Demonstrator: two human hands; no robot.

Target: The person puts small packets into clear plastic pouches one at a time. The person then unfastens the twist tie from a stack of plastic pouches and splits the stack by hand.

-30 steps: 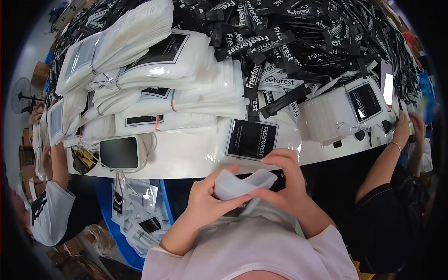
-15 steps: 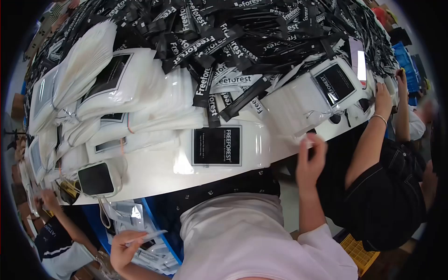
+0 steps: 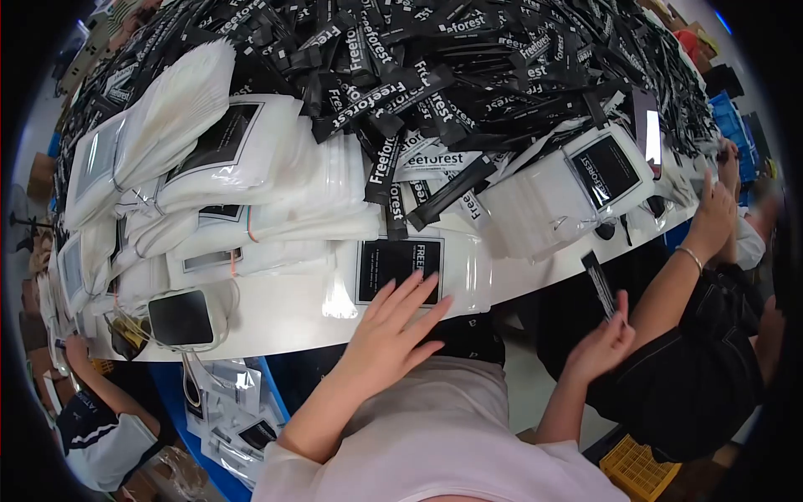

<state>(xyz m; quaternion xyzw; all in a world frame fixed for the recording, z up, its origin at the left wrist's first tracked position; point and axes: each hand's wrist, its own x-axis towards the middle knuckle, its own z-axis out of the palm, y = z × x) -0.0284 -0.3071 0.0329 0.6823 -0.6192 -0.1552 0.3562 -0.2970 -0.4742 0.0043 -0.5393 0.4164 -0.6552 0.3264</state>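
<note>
My left hand is open, its fingers spread over the lower part of a clear plastic bag with a black FREEFOREST label. The bag lies flat at the table's front edge; whether my fingertips press on it I cannot tell. My right hand is off the table edge to the right, pinching a slim black stick packet by its lower end. Just above, a banded stack of clear labelled bags lies at a slant on the table.
A large heap of black Freeforest stick packets covers the back. Bundled bags are piled at left, near a white device with a dark screen. Below stands a blue bin holding filled bags. Co-workers' arms show at right.
My left hand has come up from over the blue bin, without the clear bag it held, to the labelled bag. My right hand has moved right and down, and a black packet now shows in it.
</note>
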